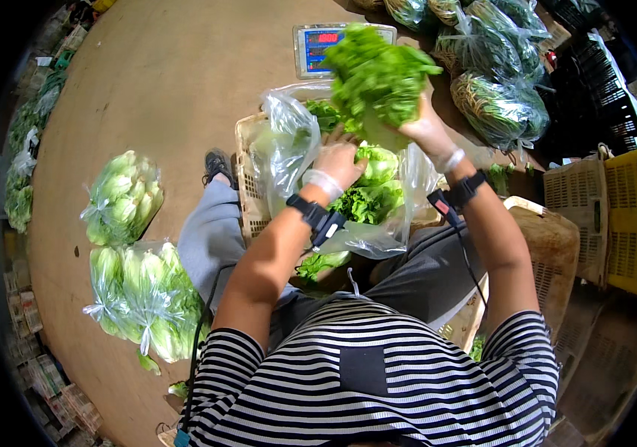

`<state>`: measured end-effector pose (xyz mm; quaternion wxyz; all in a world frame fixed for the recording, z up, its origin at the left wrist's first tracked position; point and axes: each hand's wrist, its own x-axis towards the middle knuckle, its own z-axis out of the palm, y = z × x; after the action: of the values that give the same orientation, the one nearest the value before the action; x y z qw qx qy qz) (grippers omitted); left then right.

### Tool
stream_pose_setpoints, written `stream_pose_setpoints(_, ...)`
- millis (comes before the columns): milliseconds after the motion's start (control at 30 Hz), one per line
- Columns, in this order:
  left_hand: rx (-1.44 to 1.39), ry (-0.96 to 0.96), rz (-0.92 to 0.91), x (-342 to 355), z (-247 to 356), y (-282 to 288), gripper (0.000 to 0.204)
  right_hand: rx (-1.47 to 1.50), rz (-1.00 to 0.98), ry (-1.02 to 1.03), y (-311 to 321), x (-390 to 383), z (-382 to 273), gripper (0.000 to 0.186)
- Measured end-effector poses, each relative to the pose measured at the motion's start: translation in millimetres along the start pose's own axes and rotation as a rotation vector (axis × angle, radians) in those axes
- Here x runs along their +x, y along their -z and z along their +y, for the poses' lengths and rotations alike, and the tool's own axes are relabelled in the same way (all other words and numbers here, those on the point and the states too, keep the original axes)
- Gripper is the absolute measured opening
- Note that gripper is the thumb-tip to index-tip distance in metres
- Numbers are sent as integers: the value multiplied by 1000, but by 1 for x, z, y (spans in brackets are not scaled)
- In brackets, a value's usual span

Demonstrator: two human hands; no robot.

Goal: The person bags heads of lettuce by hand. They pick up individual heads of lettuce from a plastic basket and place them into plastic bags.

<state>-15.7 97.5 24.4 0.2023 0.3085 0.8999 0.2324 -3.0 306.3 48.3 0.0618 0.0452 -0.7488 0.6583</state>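
A leafy green lettuce (374,78), smeared by motion, is held up by its base in my right hand (429,130), above the crate's far side. My left hand (337,160) lies over the lettuces (378,165) inside a clear plastic bag (288,130), its fingers stretched out and partly hidden among leaves. That bag lines a pale slatted plastic crate (253,205) between my legs. Behind the raised lettuce stands a digital scale (309,56) with a lit display, partly covered by the leaves.
Tied clear bags of lettuce (124,197) sit on the brown floor (147,89) to my left. Bagged long greens (501,108) are piled at the far right. Pale crates (546,246) and a yellow crate (635,216) stand on my right. A loose lettuce (322,264) lies near my lap.
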Motion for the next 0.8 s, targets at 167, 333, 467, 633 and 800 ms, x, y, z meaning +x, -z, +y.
stream_pose_setpoints(167, 378, 248, -310, 43, -93, -68, 59, -343, -500, -90, 7, 54, 46, 97)
stream_pose_setpoints(333, 776, 33, -349, 37, -90, -48, 65, -784, -833, 0, 40, 93, 141, 95)
stream_pose_setpoints(467, 693, 96, -411, 35, -82, -39, 62, -868, -706, -216, 39, 99, 147, 85)
stream_pose_setpoints(633, 766, 126, -489, 42, -78, -44, 61, -1092, -365, -45, -38, 35, 84, 84)
stream_pose_setpoints(800, 643, -39, -401, 35, -83, -36, 57, -1331, -411, -86, -77, 28, 130, 85)
